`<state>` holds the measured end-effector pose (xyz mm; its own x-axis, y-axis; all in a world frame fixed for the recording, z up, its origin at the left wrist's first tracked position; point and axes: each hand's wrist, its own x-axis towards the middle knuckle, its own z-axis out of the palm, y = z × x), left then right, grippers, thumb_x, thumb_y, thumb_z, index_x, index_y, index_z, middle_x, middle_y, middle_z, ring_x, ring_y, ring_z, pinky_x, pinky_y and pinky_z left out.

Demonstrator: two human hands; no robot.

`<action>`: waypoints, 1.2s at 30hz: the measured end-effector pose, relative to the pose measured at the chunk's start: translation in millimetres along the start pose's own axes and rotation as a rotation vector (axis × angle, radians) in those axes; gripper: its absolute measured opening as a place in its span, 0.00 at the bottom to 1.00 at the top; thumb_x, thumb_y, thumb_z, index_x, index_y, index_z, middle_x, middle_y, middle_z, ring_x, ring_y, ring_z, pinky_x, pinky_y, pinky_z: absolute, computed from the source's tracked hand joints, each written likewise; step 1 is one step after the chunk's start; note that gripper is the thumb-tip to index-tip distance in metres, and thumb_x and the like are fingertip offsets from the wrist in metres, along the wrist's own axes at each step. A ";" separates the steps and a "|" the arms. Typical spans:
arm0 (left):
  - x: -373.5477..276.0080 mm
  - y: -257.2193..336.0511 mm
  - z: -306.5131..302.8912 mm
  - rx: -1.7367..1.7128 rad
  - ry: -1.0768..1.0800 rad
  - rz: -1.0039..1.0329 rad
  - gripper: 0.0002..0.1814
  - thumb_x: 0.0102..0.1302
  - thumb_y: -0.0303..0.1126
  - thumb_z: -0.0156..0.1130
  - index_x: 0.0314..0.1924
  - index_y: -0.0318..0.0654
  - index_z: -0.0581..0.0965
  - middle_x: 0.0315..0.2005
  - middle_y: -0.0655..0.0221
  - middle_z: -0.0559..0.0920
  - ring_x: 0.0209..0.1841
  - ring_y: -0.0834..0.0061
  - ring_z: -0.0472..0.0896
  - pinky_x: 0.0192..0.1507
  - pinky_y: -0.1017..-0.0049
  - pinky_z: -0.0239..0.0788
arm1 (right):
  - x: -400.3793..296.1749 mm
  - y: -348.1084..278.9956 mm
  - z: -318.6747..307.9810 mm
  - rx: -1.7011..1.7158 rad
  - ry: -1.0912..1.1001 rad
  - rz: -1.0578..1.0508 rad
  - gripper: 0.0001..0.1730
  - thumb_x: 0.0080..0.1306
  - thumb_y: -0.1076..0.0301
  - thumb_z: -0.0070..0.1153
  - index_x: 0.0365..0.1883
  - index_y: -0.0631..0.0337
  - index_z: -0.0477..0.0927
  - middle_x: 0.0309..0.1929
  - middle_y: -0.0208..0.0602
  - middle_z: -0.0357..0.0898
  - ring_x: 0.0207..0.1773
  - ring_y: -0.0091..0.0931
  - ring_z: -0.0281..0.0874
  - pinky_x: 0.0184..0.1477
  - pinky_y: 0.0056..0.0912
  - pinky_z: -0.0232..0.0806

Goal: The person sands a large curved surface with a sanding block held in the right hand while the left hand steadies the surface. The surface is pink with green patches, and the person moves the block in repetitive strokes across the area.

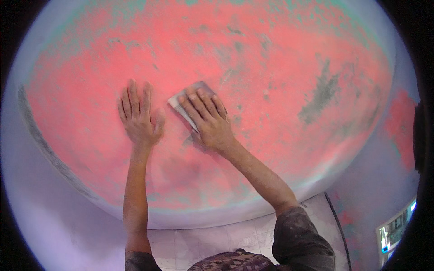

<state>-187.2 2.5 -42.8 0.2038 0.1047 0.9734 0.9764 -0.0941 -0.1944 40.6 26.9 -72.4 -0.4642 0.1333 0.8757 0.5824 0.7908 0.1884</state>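
Note:
A large curved panel (210, 176) fills most of the view, coated in pink-red filler with green and dark grey patches showing through. My left hand (140, 117) lies flat on the left middle of it, fingers spread, holding nothing. To its right, my right hand (210, 118) presses a folded pale sheet, apparently sandpaper (176, 100), against the coated surface. The sheet sticks out past the left side of the fingers; the rest is hidden under the palm. A small gap separates the two hands.
A dark grey band (44, 149) curves along the panel's left edge. Below the near edge is a pale tiled floor (203, 240). At right stands a bluish-grey surface with a red patch (401, 128); lower down is a bright glass pane (395, 230). A patterned cloth (234, 262) shows at bottom.

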 end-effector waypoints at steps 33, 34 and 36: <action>-13.9 36.5 17.6 -0.008 0.013 -0.111 0.38 0.76 0.57 0.46 0.80 0.47 0.62 0.81 0.50 0.54 0.82 0.46 0.48 0.79 0.45 0.37 | -2.4 23.4 -6.3 0.010 -0.009 -0.018 0.42 0.62 0.70 0.52 0.78 0.57 0.64 0.79 0.43 0.61 0.84 0.41 0.52 0.83 0.55 0.41; -13.8 34.5 16.5 -0.011 0.010 -0.111 0.38 0.76 0.56 0.46 0.80 0.47 0.62 0.81 0.50 0.54 0.82 0.46 0.48 0.79 0.45 0.37 | -2.5 29.1 -12.7 0.040 -0.033 -0.045 0.42 0.62 0.69 0.53 0.78 0.56 0.65 0.79 0.42 0.62 0.83 0.40 0.54 0.82 0.55 0.43; -15.9 35.2 12.9 -0.014 0.016 -0.112 0.38 0.76 0.56 0.46 0.80 0.47 0.62 0.81 0.50 0.54 0.82 0.46 0.48 0.79 0.45 0.37 | -5.4 49.6 -36.8 -0.051 -0.029 -0.060 0.40 0.63 0.66 0.54 0.78 0.51 0.66 0.78 0.42 0.63 0.83 0.41 0.55 0.81 0.55 0.45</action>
<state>-155.1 10.3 -66.8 0.0922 0.0995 0.9907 0.9919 -0.0962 -0.0827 96.6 43.4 -51.4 -0.5177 0.1046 0.8492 0.5860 0.7665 0.2628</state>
